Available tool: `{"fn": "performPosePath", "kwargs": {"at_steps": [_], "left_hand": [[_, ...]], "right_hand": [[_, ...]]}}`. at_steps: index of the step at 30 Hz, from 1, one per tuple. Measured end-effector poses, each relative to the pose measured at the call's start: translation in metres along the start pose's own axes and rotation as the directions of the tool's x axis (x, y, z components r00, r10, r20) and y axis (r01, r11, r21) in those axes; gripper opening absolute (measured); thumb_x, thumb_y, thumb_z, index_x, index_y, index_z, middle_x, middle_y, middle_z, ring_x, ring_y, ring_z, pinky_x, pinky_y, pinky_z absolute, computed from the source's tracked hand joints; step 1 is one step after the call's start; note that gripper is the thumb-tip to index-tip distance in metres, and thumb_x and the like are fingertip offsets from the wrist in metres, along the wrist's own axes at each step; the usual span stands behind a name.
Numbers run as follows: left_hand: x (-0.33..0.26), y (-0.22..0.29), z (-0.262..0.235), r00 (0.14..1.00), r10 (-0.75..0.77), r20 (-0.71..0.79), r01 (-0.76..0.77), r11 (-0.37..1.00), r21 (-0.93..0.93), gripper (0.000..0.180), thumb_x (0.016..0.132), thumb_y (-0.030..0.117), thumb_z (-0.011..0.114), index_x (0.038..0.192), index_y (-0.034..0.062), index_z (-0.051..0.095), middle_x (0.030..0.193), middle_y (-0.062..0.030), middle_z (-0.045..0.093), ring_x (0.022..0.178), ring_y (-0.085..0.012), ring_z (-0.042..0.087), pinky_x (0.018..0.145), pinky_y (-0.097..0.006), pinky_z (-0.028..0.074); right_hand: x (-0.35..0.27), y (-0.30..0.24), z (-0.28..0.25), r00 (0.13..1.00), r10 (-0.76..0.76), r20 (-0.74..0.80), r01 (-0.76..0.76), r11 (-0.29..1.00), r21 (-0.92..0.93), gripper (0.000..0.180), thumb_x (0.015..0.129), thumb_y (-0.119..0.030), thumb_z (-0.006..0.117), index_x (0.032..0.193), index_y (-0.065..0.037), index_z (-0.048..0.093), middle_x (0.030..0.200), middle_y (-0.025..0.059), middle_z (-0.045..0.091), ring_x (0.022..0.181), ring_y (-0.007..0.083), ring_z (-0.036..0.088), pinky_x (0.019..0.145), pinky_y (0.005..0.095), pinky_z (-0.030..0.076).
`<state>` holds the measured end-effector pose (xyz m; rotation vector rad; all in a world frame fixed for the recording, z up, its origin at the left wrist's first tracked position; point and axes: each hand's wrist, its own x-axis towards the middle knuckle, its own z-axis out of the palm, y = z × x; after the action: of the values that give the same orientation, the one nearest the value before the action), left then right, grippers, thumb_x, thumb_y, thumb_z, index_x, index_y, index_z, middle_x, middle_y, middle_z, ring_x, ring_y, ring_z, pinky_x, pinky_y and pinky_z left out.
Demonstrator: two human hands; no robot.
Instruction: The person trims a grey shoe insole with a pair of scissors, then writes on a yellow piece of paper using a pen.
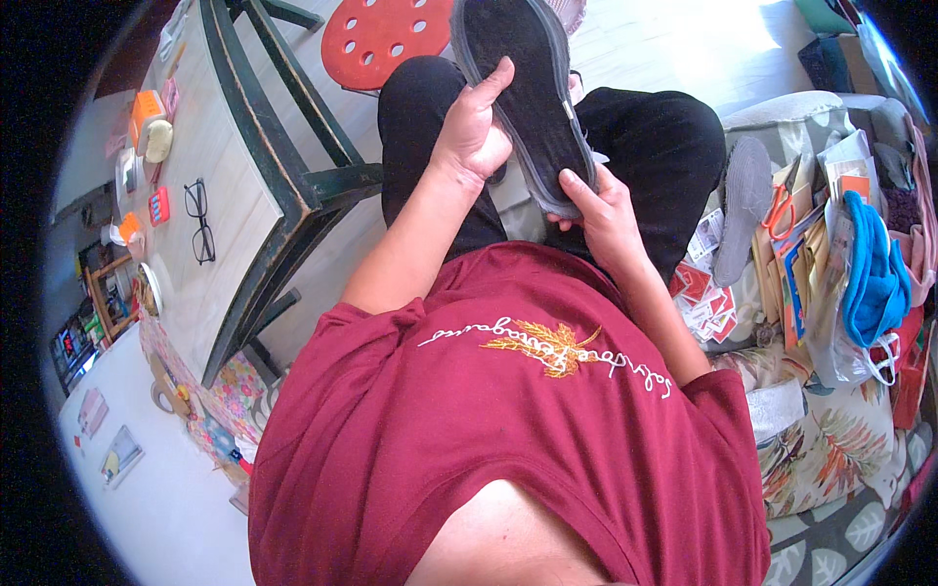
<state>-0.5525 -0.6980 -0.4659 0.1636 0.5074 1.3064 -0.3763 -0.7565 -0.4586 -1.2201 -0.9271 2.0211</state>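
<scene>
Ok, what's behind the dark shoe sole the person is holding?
Past the edges of the dark shoe sole, black trousers and pale floor show. What lies directly behind it is covered, including fingertips of the left hand.

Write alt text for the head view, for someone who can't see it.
A seated person's left hand and right hand hold a black, grey-rimmed shoe sole. To the right, a grey insole and orange-handled scissors lie among papers on a patterned seat; to the left, eyeglasses rest on a pale tabletop, and ahead is a red stool.
</scene>
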Motion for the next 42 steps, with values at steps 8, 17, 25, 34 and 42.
{"fn": "performPosePath", "kwargs": {"at_steps": [8, 17, 25, 34, 42], "left_hand": [[0.002, -0.006, -0.006, 0.997, -0.072, 0.036, 0.070, 0.996, 0.050, 0.043, 0.093, 0.030, 0.044, 0.124, 0.0001, 0.044, 0.117, -0.0226, 0.053, 0.109, -0.0334, 0.053, 0.092, -0.047, 0.043], [0.002, -0.016, -0.008, 0.994, -0.056, 0.091, 0.038, 0.982, 0.184, 0.040, 0.092, 0.017, 0.045, 0.127, -0.0006, 0.040, 0.123, -0.0202, 0.050, 0.111, -0.0351, 0.051, 0.091, -0.047, 0.045], [0.004, -0.012, -0.005, 0.994, -0.072, 0.083, 0.060, 0.990, 0.130, 0.040, 0.091, 0.012, 0.044, 0.129, -0.0002, 0.039, 0.124, -0.0190, 0.048, 0.114, -0.0363, 0.049, 0.091, -0.048, 0.045], [0.006, -0.019, -0.001, 0.993, -0.097, 0.065, 0.088, 0.987, 0.131, 0.036, 0.091, 0.011, 0.044, 0.123, -0.0049, 0.043, 0.117, -0.0204, 0.053, 0.107, -0.0346, 0.054, 0.088, -0.046, 0.048], [0.004, -0.021, -0.003, 0.988, -0.151, 0.037, 0.149, 0.987, 0.057, 0.037, 0.091, 0.010, 0.044, 0.125, -0.0046, 0.042, 0.119, -0.0191, 0.052, 0.107, -0.0322, 0.055, 0.087, -0.043, 0.049]], "right_hand": [[0.005, 0.005, -0.005, 0.997, -0.005, 0.083, -0.010, 0.983, 0.182, 0.024, 0.089, -0.020, 0.054, 0.102, 0.000, 0.053, 0.079, 0.0050, 0.061, 0.063, 0.0106, 0.059, 0.053, 0.0212, 0.046], [0.009, 0.008, -0.004, 0.998, 0.017, 0.064, -0.026, 0.990, 0.141, 0.025, 0.090, -0.021, 0.054, 0.104, 0.000, 0.053, 0.083, 0.0065, 0.062, 0.065, 0.0129, 0.061, 0.058, 0.0234, 0.049], [0.010, 0.004, -0.016, 0.937, 0.045, 0.346, -0.261, 0.748, 0.610, 0.068, 0.091, -0.058, 0.022, 0.132, -0.005, 0.034, 0.125, 0.0140, 0.050, 0.112, 0.0260, 0.051, 0.086, 0.0434, 0.047], [0.010, 0.003, -0.015, 0.944, 0.099, 0.314, -0.262, 0.803, 0.535, 0.048, 0.094, -0.036, 0.041, 0.129, -0.005, 0.037, 0.122, 0.0131, 0.051, 0.108, 0.0239, 0.054, 0.084, 0.0404, 0.051], [0.013, 0.013, -0.008, 0.986, 0.103, 0.132, -0.150, 0.897, 0.416, 0.036, 0.092, -0.019, 0.049, 0.122, -0.003, 0.042, 0.109, 0.0078, 0.056, 0.095, 0.0176, 0.058, 0.070, 0.0333, 0.055]]}}
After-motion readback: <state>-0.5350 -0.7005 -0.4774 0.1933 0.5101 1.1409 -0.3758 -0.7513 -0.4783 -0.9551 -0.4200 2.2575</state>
